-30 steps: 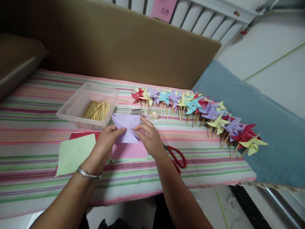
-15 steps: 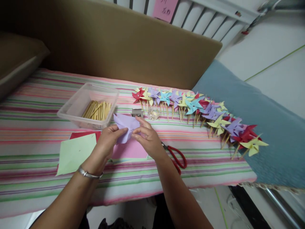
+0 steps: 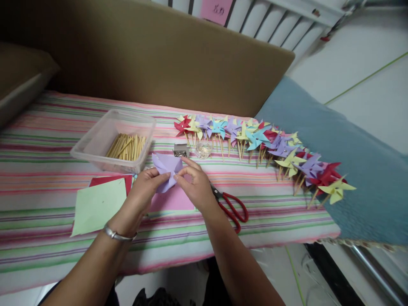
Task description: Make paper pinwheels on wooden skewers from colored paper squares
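Note:
Both my hands hold a lilac paper piece (image 3: 165, 167) above the striped cloth (image 3: 47, 127), its corners folded toward the middle. My left hand (image 3: 144, 189) pinches its lower left side. My right hand (image 3: 195, 183) pinches the right side with thumb and fingers pressed together at the paper's centre. A pink paper sheet (image 3: 174, 199) lies under my hands. Beside it lie a pale green sheet (image 3: 97, 206) and a red sheet (image 3: 110, 180) partly covered by the green one.
A clear plastic tub (image 3: 95, 142) holds wooden sticks (image 3: 127, 146). A small metal box (image 3: 180, 149) and a little clear dish (image 3: 204, 148) sit behind my hands. Red scissors (image 3: 232, 206) lie at right. Several finished pinwheels (image 3: 264, 144) line the cloth toward the blue mat (image 3: 350, 161).
The lilac paper was flat and spread wide; its corners are now drawn in toward the centre, and my right fingers have moved to the middle.

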A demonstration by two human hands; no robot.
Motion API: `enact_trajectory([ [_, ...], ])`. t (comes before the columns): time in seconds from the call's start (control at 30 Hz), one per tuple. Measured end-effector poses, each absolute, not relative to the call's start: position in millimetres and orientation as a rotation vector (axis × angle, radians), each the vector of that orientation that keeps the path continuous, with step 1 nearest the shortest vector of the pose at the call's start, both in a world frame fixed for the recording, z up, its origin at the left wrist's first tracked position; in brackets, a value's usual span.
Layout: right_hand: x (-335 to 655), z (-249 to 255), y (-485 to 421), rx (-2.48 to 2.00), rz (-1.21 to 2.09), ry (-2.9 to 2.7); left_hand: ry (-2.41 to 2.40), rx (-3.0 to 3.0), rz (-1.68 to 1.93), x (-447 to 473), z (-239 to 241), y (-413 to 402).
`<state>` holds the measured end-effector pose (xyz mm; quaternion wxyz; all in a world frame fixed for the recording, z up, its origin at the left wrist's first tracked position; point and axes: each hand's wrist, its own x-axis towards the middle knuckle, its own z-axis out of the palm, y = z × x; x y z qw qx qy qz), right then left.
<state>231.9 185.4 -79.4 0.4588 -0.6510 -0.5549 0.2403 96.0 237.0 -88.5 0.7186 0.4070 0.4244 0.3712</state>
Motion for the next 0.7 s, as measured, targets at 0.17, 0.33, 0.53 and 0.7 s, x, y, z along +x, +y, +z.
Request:
enact_trajectory([
  [0.17,229.6,-77.5,185.9,-1.664,0.573,-1.345,0.937,0.896,0.831,96.1,-90.3,237.5],
  [0.33,229.2,-78.2,186.1,-1.697,0.527,-1.341,0.935,0.927,0.81,96.8,-91.8,237.5],
  [0.53,228.2,-79.6,186.6,-1.71,0.507,-1.349,0.961,0.95,0.843,96.9,-93.8,237.8],
  [0.7,248.3,-72.5,186.7,-1.657,0.579,-1.186,0.997,1.044,0.769,90.3,-90.7,241.5],
])
